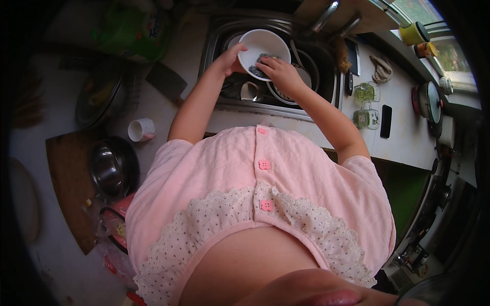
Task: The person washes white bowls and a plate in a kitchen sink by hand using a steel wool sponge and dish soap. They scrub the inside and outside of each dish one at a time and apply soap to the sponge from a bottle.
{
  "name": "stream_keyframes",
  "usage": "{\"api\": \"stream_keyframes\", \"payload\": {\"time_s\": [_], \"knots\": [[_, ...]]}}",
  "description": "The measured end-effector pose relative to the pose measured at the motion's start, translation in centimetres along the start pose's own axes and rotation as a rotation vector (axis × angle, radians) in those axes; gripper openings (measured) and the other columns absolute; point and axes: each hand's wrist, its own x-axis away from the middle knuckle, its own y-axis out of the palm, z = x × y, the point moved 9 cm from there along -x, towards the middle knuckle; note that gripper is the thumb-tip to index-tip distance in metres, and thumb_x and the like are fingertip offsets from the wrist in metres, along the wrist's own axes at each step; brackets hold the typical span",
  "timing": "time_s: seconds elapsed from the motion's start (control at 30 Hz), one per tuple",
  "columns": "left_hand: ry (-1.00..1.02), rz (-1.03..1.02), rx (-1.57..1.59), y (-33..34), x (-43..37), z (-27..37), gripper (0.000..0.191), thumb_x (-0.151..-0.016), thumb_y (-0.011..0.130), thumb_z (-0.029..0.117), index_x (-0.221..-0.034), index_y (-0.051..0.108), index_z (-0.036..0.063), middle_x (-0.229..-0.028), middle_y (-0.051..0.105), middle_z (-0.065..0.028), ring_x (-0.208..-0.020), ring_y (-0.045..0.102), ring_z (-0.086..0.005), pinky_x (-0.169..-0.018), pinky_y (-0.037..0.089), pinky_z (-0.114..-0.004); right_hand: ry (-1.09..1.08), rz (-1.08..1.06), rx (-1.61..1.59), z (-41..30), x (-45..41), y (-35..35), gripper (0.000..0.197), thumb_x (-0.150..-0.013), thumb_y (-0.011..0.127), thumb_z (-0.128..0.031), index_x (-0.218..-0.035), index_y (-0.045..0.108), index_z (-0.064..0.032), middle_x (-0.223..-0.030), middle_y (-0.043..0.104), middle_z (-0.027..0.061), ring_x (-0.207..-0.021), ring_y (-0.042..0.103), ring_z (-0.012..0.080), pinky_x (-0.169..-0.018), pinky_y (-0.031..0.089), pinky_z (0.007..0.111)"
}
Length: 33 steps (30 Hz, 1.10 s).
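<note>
A white bowl [258,40] is tilted over the dark sink [218,104], its inside turned up towards me. My left hand [233,60] grips its left rim, thumb on the inner edge. With my right hand [281,72] I press a grey scouring pad [255,71] against the bowl's lower inside wall; the fingers partly cover the pad. Below the bowl, the basin holds a shiny metal utensil [249,91], a round pan [313,63] and other dishes, partly hidden by the bowl and my right forearm. A pale handle [295,51] sticks up beside the bowl.
Left of the sink lie a cleaver [166,80], a white cup [141,130], metal bowls [109,166] and a wooden board [67,183]. Faucets [325,17] rise behind the basin. To the right are a knife [348,84], glass mugs [366,118], a phone [386,121] and a lidded pot [430,101].
</note>
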Motion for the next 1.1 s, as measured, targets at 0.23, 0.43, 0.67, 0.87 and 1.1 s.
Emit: {"api": "stream_keyframes", "payload": {"time_s": [0.23, 0.43, 0.67, 0.87, 1.1], "knots": [[0.339, 0.305, -0.064, 2.0, 1.8, 0.6, 0.042, -0.072, 0.044, 0.027, -0.109, 0.04, 0.0064, -0.089, 0.054, -0.011, -0.08, 0.056, -0.0213, -0.068, 0.049, -0.033, 0.254, 0.091, -0.142, 0.2, -0.4, 1.4, 0.032, -0.067, 0.056, -0.01, -0.097, 0.05, -0.0016, -0.105, 0.052, 0.0132, -0.092, 0.052, 0.0295, -0.076, 0.043, 0.036], [-0.117, -0.062, -0.101, 0.2, 0.4, -0.8, 0.053, -0.073, 0.039, 0.04, -0.11, 0.043, 0.0023, -0.095, 0.055, -0.0133, -0.081, 0.058, -0.0234, -0.077, 0.046, -0.04, 0.033, -0.073, -0.159, -0.3, 0.8, -0.2, 0.04, -0.066, 0.056, -0.009, -0.106, 0.052, -0.0118, -0.111, 0.05, 0.009, -0.095, 0.051, 0.0261, -0.078, 0.043, 0.033], [0.202, 0.208, 0.17, 3.1, 0.2, -2.6, 0.033, -0.076, 0.039, 0.031, -0.097, 0.048, 0.0074, -0.09, 0.054, -0.0085, -0.075, 0.056, -0.0189, -0.06, 0.049, -0.031, 0.201, -0.018, -0.059, 0.4, -1.1, 0.1, 0.035, -0.067, 0.052, -0.006, -0.102, 0.053, -0.0076, -0.104, 0.054, 0.0098, -0.088, 0.054, 0.0273, -0.075, 0.044, 0.034], [-0.054, -0.026, -0.108, 0.1, 0.2, -1.0, 0.053, -0.075, 0.034, 0.04, -0.11, 0.043, 0.002, -0.098, 0.054, -0.0142, -0.085, 0.056, -0.024, -0.071, 0.048, -0.04, 0.04, -0.079, -0.07, -0.2, 0.4, -0.9, 0.034, -0.066, 0.053, -0.004, -0.099, 0.055, -0.0107, -0.106, 0.053, 0.0077, -0.091, 0.053, 0.0253, -0.077, 0.044, 0.033], [0.398, 0.158, 0.239, 4.3, 1.0, -2.8, 0.022, -0.076, 0.043, 0.023, -0.092, 0.05, 0.0099, -0.086, 0.054, -0.002, -0.079, 0.053, -0.0124, -0.069, 0.044, -0.027, 0.132, -0.028, -0.007, 0.4, -1.1, -0.3, 0.037, -0.065, 0.057, -0.005, -0.101, 0.053, -0.0106, -0.107, 0.052, 0.008, -0.091, 0.053, 0.0268, -0.076, 0.044, 0.034]]}}
